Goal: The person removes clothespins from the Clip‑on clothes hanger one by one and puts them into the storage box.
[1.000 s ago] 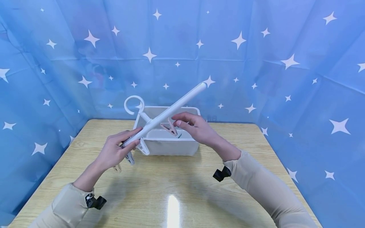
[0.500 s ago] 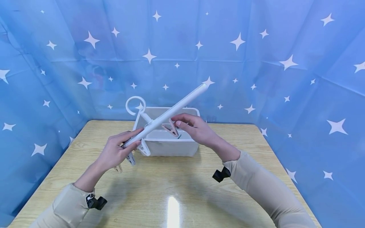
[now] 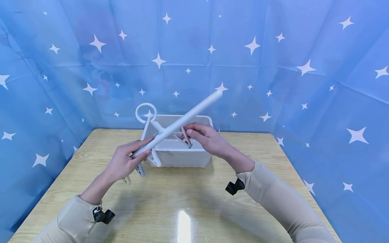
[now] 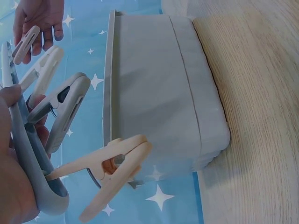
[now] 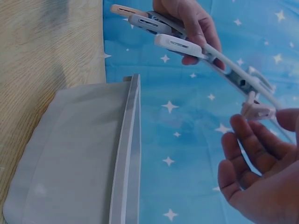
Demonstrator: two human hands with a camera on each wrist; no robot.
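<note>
My left hand (image 3: 124, 160) grips the lower left part of a white clip hanger (image 3: 182, 119), thumb on the near side. The hanger's bar slants up to the right, its round hook (image 3: 146, 113) at the upper left. Several clips hang under the bar: a tan clip (image 4: 110, 170), a grey clip (image 4: 65, 112) and a white clip (image 3: 155, 158) lie about my left hand. My right hand (image 3: 211, 138) pinches a pale pink clip (image 3: 183, 139) below the bar with thumb and index finger; the other fingers are loosely bent in the right wrist view.
Behind and below the hanger, a white plastic bin (image 3: 182, 158) stands on the wooden table (image 3: 164, 202). A blue curtain (image 3: 194, 40) with white stars encloses the back and sides. Black cameras are strapped at both wrists.
The hanger and the pink clip have shifted slightly right and down in the head view. My right hand's fingers sit a little closer over the pink clip. The left grip is the same.
</note>
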